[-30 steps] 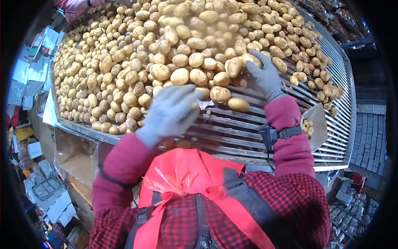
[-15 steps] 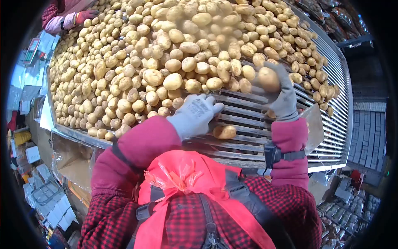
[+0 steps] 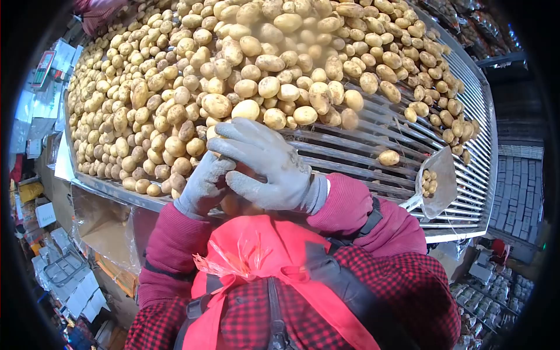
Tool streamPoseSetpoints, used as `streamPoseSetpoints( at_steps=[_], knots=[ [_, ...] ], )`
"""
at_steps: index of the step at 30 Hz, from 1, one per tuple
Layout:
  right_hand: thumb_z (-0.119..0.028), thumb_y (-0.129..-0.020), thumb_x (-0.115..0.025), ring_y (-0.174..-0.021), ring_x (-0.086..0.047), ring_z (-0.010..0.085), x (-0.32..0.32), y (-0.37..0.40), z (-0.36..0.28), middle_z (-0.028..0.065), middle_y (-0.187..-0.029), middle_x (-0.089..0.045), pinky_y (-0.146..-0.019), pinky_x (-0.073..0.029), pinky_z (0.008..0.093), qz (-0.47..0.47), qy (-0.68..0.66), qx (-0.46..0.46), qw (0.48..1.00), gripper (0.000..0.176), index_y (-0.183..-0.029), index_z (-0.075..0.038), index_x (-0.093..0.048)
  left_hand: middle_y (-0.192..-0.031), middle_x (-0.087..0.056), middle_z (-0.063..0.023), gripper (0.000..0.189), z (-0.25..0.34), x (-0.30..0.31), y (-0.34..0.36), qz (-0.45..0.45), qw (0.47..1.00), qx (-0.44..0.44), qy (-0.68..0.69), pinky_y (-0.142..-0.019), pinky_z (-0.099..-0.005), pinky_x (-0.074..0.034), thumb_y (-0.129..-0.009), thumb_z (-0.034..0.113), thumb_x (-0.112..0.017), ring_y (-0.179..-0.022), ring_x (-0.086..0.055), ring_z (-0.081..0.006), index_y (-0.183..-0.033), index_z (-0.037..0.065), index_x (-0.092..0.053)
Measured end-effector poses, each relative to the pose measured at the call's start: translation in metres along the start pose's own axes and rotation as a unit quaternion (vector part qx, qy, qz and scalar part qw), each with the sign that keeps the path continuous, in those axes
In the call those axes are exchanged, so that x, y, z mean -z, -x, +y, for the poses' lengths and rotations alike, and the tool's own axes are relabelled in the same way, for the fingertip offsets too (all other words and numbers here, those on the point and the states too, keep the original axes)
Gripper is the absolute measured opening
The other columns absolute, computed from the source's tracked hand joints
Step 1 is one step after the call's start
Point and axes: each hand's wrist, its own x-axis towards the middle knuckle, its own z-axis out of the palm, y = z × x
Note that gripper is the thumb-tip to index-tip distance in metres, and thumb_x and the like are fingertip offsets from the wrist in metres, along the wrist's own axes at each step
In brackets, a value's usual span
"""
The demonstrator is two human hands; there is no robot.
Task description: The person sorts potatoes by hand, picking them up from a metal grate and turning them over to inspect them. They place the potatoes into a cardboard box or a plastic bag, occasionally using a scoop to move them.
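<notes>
Both of my hands, in grey gloves, are together at the near edge of the potato pile (image 3: 192, 105). My left hand (image 3: 205, 181) is curled, with its fingers around something mostly hidden under the other hand. My right hand (image 3: 265, 160) reaches across from the right, fingers spread, over my left hand and over potatoes that show partly between and below the gloves. Nothing is gripped visibly in my right hand. A single potato (image 3: 388, 157) lies on the metal slats (image 3: 344, 157) to the right of my hands.
A scoop (image 3: 446, 186) holding small potatoes rests on the slats at the right. Another person's sleeve (image 3: 99, 17) shows at the top left. Below the table's left edge is a cardboard box (image 3: 108, 230) with clear plastic. Packed bags (image 3: 496, 291) are at the lower right.
My right hand has moved left, without the potato it held, to cover my left hand. My left hand has shifted left. The potato near it on the slats is out of sight; the scoop is uncovered.
</notes>
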Motion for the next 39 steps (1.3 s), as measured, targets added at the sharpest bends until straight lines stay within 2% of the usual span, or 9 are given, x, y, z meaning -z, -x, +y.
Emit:
streamPoseSetpoints(
  at_steps=[4,5,7,11,18,21,28,33,39],
  knots=[
    [-0.016,-0.091,-0.07,-0.135,-0.054,0.0388,0.012,0.004,0.006,0.0202,-0.142,-0.059,-0.115,-0.041,0.0473,-0.015,-0.078,0.002,0.997,0.051,-0.139,-0.003,-0.061,-0.123,-0.064,-0.0095,0.041,-0.017,-0.005,0.002,-0.015,0.994,-0.019,-0.105,-0.096,-0.0364,-0.048,-0.082,0.008,-0.07,-0.112,-0.061,-0.028,-0.122,0.003,-0.066],
    [-0.014,-0.093,-0.069,-0.132,-0.057,0.0368,0.025,0.002,0.007,0.0197,-0.138,-0.062,-0.114,-0.042,0.0469,-0.005,-0.083,-0.015,0.996,0.045,-0.136,-0.002,-0.063,-0.117,-0.066,-0.0065,0.042,0.004,-0.016,-0.006,0.079,0.952,0.208,0.212,-0.086,-0.0304,-0.051,-0.092,0.023,-0.069,-0.101,-0.064,-0.0209,-0.128,0.004,-0.062],
    [-0.015,-0.093,-0.069,-0.131,-0.057,0.0338,0.042,0.005,0.041,0.0184,-0.136,-0.062,-0.112,-0.043,0.0436,0.112,0.023,-0.082,0.99,0.044,-0.134,-0.003,-0.063,-0.118,-0.066,-0.0073,0.054,0.004,-0.013,-0.005,0.107,0.851,0.174,0.484,-0.085,-0.028,-0.052,-0.096,0.038,-0.068,-0.1,-0.064,-0.0168,-0.134,0.002,-0.057],
    [-0.032,-0.09,-0.07,-0.118,-0.062,0.0381,0.061,0.035,0.1,0.0193,-0.129,-0.065,-0.107,-0.048,0.0459,0.075,0.362,-0.121,0.921,0.051,-0.134,-0.007,-0.063,-0.118,-0.067,-0.0092,0.069,0.009,0.001,0.007,0.122,0.832,0.197,0.505,-0.085,-0.0306,-0.054,-0.091,0.047,-0.073,-0.102,-0.065,-0.0176,-0.136,-0.001,-0.055],
    [-0.035,-0.091,-0.07,-0.118,-0.067,0.0319,0.089,0.047,0.108,0.0158,-0.125,-0.07,-0.105,-0.05,0.0406,0.044,0.147,-0.418,0.896,0.049,-0.133,-0.01,-0.066,-0.105,-0.067,-0.0096,0.089,0.0,0.01,0.039,0.137,0.838,0.238,0.471,-0.079,-0.0332,-0.054,-0.076,0.059,-0.08,-0.092,-0.065,-0.0185,-0.132,-0.006,-0.057],
    [-0.038,-0.095,-0.067,-0.116,-0.067,0.0347,0.134,0.027,0.163,0.0201,-0.122,-0.071,-0.102,-0.051,0.041,0.192,0.206,-0.31,0.908,0.046,-0.13,-0.007,-0.066,-0.097,-0.066,-0.0084,0.085,0.007,0.01,0.051,0.174,0.823,0.208,0.499,-0.076,-0.0326,-0.052,-0.076,0.059,-0.081,-0.086,-0.063,-0.0181,-0.127,-0.006,-0.06],
    [-0.059,-0.088,-0.063,-0.106,-0.071,0.0364,0.187,-0.054,0.227,0.0236,-0.111,-0.074,-0.095,-0.054,0.0437,-0.221,0.351,-0.49,0.766,0.063,-0.111,-0.002,-0.074,-0.136,-0.062,-0.0259,0.097,-0.009,0.021,0.096,0.256,0.816,0.175,0.487,-0.102,-0.0487,-0.053,-0.078,0.07,-0.075,-0.116,-0.065,-0.0356,-0.137,-0.004,-0.056],
    [-0.041,-0.085,-0.074,-0.112,-0.07,0.0326,0.17,-0.032,0.208,0.0195,-0.12,-0.072,-0.099,-0.053,0.041,-0.161,0.285,-0.388,0.861,0.059,-0.129,-0.003,-0.065,-0.138,-0.06,-0.0269,0.095,0.009,0.015,0.087,0.305,0.764,0.153,0.548,-0.106,-0.0513,-0.049,-0.082,0.066,-0.076,-0.118,-0.063,-0.036,-0.141,-0.004,-0.053],
    [-0.047,-0.086,-0.075,-0.097,-0.07,0.0271,0.149,-0.08,0.197,0.0189,-0.111,-0.073,-0.086,-0.055,0.0405,-0.306,0.266,-0.523,0.749,0.063,-0.125,0.001,-0.067,-0.14,-0.059,-0.0221,0.094,0.001,0.018,0.097,0.279,0.763,0.152,0.564,-0.102,-0.0463,-0.05,-0.088,0.062,-0.072,-0.119,-0.062,-0.0335,-0.149,-0.004,-0.044]
  ],
)
